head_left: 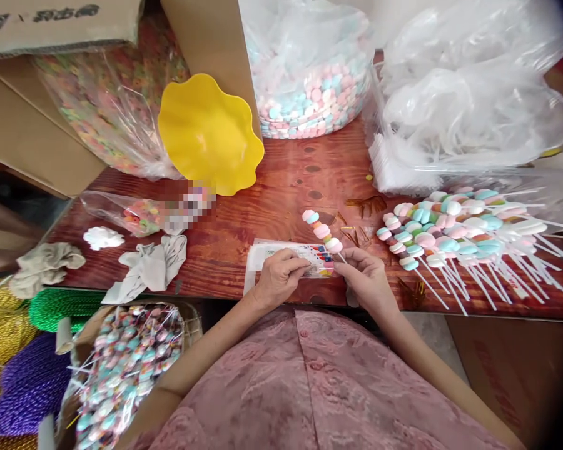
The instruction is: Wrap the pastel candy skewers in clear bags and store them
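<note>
My right hand (368,275) is closed, thumb and fingers pinching the white stick of a candy skewer (322,231). Pink, white and blue puffy sweets are threaded on it, and it tilts up to the left. Beside it, my left hand (281,275) is pinched at the edge of a flat stack of clear printed bags (258,256) on the table. The skewer's sweets lie just above the bags' printed ends. A pile of similar candy skewers (450,231) rests to the right, sticks pointing toward the right and the front edge.
Gold twist ties (366,205) lie behind my right hand. At the back stand a big bag of pastel sweets (309,94) and clear plastic bags (473,112). A yellow wavy bowl (211,134) leans by a cardboard box (211,44). Lower left, a container holds wrapped skewers (131,362).
</note>
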The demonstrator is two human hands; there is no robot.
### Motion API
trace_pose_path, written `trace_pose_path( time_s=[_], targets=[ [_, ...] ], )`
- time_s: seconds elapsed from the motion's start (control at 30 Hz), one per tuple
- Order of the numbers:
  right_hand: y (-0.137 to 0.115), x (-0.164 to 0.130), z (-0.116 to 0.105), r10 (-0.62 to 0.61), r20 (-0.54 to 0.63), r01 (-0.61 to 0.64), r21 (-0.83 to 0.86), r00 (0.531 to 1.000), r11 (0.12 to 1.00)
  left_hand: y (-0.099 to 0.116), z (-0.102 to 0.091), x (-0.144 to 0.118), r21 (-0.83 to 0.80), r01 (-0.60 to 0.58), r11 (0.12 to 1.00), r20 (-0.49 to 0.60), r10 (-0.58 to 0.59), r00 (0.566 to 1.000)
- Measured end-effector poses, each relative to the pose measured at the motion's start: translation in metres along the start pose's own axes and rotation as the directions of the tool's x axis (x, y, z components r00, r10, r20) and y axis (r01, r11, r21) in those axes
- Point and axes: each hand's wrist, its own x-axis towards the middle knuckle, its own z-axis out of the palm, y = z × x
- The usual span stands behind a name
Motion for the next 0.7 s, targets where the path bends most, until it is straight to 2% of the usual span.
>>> trace_pose_path(
  time_s=[0.13,0.23,0.4,0.6,0.7],
  targets=[
    [-0.001,-0.003,0.002,0.010,0.095,-0.005,-0.043,0.995,0.999,0.002,0.001,-0.001,0.015,0.001,1.000,-0.001,-0.001,1.000],
    [-0.004,-0.004,0.002,0.004,0.119,0.005,-0.076,0.993,0.997,0.002,-0.001,-0.001,-0.040,0.019,0.999,-0.021,-0.020,1.000],
    [-0.006,-0.006,-0.004,-0.039,0.034,0.043,-0.122,0.999,0.992,0.003,-0.005,0.001,-0.147,0.062,0.987,-0.046,-0.069,0.997],
    [-0.017,-0.012,-0.024,-0.189,-0.135,0.174,-0.113,0.973,0.978,0.001,-0.007,0.004,-0.279,0.180,0.943,-0.056,-0.203,0.978],
    [-0.026,-0.014,-0.040,-0.248,-0.116,0.222,-0.200,0.962,0.954,-0.003,-0.009,0.007,-0.347,0.185,0.919,-0.092,-0.230,0.969]
  ],
)
